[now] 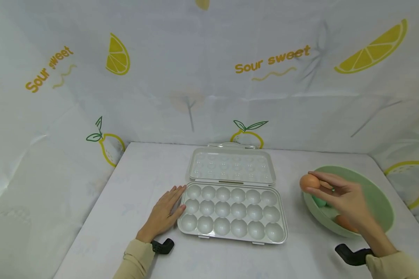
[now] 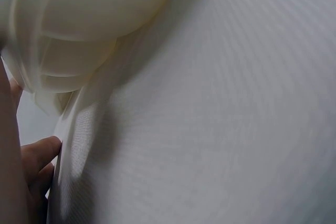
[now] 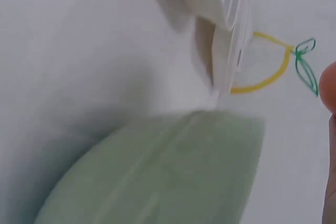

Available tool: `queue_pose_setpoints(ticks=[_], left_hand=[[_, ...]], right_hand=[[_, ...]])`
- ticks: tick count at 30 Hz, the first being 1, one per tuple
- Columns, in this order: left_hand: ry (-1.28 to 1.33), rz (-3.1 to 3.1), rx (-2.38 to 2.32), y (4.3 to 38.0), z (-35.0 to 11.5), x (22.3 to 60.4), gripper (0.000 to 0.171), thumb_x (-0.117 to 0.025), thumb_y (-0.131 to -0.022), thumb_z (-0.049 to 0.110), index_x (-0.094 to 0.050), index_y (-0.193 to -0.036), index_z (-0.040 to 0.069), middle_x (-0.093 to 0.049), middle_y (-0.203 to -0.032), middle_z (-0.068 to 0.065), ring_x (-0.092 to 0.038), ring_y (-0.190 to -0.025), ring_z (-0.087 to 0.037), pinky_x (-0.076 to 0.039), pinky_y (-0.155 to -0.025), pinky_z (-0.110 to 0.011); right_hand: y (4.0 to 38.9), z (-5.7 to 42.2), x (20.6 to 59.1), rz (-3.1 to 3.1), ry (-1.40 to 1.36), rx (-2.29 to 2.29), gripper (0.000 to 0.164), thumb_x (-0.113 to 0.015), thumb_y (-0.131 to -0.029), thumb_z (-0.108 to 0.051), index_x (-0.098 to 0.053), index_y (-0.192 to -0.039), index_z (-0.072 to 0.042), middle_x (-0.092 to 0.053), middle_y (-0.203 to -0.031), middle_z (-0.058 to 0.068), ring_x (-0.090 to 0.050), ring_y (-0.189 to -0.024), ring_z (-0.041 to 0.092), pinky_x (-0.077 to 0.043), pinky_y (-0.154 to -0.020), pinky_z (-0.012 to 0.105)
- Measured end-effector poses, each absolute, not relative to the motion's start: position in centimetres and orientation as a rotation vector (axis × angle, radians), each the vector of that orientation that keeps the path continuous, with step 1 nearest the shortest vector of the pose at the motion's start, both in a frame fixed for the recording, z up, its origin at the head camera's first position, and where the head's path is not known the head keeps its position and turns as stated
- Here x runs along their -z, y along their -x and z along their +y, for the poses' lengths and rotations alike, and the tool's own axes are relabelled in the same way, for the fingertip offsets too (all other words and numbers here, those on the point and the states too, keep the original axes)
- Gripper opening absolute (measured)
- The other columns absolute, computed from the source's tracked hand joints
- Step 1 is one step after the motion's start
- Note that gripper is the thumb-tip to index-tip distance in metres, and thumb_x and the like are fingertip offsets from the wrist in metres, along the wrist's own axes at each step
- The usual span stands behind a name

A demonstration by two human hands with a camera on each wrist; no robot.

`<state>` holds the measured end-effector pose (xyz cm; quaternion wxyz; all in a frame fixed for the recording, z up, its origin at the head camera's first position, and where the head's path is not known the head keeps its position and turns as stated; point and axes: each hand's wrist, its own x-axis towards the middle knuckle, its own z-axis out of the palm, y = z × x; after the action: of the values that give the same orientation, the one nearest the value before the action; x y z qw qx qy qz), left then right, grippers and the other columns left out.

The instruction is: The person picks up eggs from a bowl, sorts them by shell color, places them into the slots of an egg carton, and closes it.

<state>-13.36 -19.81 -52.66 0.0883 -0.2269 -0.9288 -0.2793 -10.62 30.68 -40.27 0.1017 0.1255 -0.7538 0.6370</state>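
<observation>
An egg storage box (image 1: 222, 209) of pale plastic lies in the middle of the table, its clear lid (image 1: 232, 164) folded back and rows of round hollows bare. Along its left side rests my left hand (image 1: 163, 211), fingers extended and the thumb at the rim; the box's rounded underside (image 2: 105, 9) fills the top of the left wrist view. With thumb and fingers my right hand (image 1: 347, 199) pinches a brown egg (image 1: 309, 183) over the left rim of a green bowl (image 1: 378, 201). Another brown egg (image 1: 345, 223) and a green object (image 1: 319, 202) lie in the bowl, partly hidden.
White tablecloth (image 1: 125, 201) covers the table. Behind it hangs a pale sheet (image 1: 153, 85) with lemon prints, close to the table's back edge. The bowl stands near the table's right edge, with the egg box to its left.
</observation>
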Motion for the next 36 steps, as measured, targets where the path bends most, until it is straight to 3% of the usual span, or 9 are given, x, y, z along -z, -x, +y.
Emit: queue_pose_setpoints(ticks=[14,29,32,36], left_hand=[[0.674,-2.727,0.859,13.4,-19.9,52.6,0.063,-0.062,-0.099,0.030,-0.042,-0.158,0.022,-0.051,-0.156,-0.012,-0.045,-0.148,-0.037,-0.036,-0.123,-0.057],[0.662,-2.751,0.850,13.4,-19.9,52.7,0.063,-0.061,-0.099,0.032,-0.041,-0.158,0.023,-0.051,-0.157,-0.010,-0.043,-0.150,-0.035,-0.035,-0.125,-0.055],[0.664,-2.755,0.858,13.4,-19.8,52.7,0.063,-0.061,-0.100,0.032,-0.040,-0.158,0.023,-0.050,-0.158,-0.010,-0.043,-0.150,-0.034,-0.034,-0.125,-0.054],[0.666,-2.762,0.855,13.5,-19.7,52.6,0.063,-0.060,-0.100,0.033,-0.040,-0.159,0.023,-0.050,-0.158,-0.012,-0.042,-0.151,-0.034,-0.033,-0.126,-0.054]], right_hand=[[12.7,23.4,41.0,-2.164,-0.640,-1.932,0.050,-0.073,-0.077,0.023,-0.061,-0.126,0.020,-0.072,-0.124,-0.007,-0.066,-0.115,0.002,-0.059,-0.096,0.019],[14.8,14.8,42.3,-2.150,-0.719,-1.979,0.048,-0.080,-0.075,0.015,-0.069,-0.122,0.012,-0.070,-0.117,-0.009,-0.065,-0.111,0.001,-0.061,-0.095,0.022],[14.9,13.2,42.6,-2.173,-0.700,-1.990,0.047,-0.081,-0.076,0.012,-0.068,-0.121,0.014,-0.070,-0.117,-0.003,-0.065,-0.110,0.001,-0.061,-0.095,0.023],[15.1,11.3,43.1,-2.212,-0.672,-2.045,0.046,-0.082,-0.078,0.008,-0.069,-0.122,0.011,-0.068,-0.120,0.016,-0.066,-0.110,0.001,-0.060,-0.097,0.023]])
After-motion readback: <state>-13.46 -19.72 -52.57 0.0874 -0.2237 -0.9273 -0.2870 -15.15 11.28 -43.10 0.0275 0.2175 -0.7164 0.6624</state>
